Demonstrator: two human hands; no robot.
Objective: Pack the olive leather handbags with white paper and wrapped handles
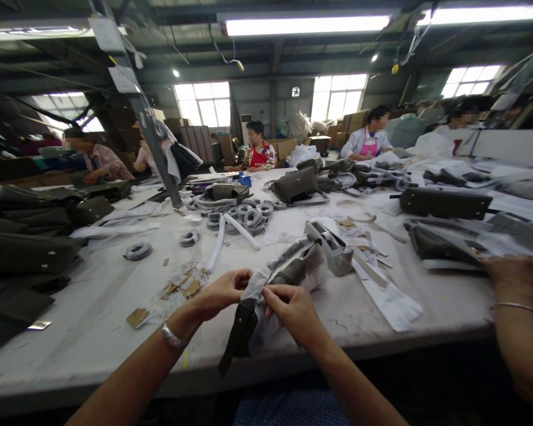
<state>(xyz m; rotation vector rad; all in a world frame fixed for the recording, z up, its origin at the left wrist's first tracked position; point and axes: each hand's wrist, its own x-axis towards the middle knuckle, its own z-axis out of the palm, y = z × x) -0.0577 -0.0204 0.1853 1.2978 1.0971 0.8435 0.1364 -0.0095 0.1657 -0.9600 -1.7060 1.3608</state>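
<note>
In front of me a dark olive handbag (292, 272) lies tilted at the table's near edge, partly covered by thin white wrapping paper (315, 266). A pale, translucent wrap (258, 283) runs around its strap. My left hand (224, 290) pinches this wrapped strap from the left, fingers closed. From the right, my right hand (295, 307) grips the same wrapped strap between thumb and fingers. A dark strap end (240, 331) hangs below my hands toward the edge. Just beyond the bag stands a grey tape dispenser (337, 251).
Grey coiled rolls (251, 216) and white tubing (217, 242) lie ahead. Brown tags (190, 288) are scattered left. Dark bags are piled left (22, 254) and right (444, 203). A metal post (160, 154) rises from the table. A co-worker's hand (513, 278) touches a bag at right.
</note>
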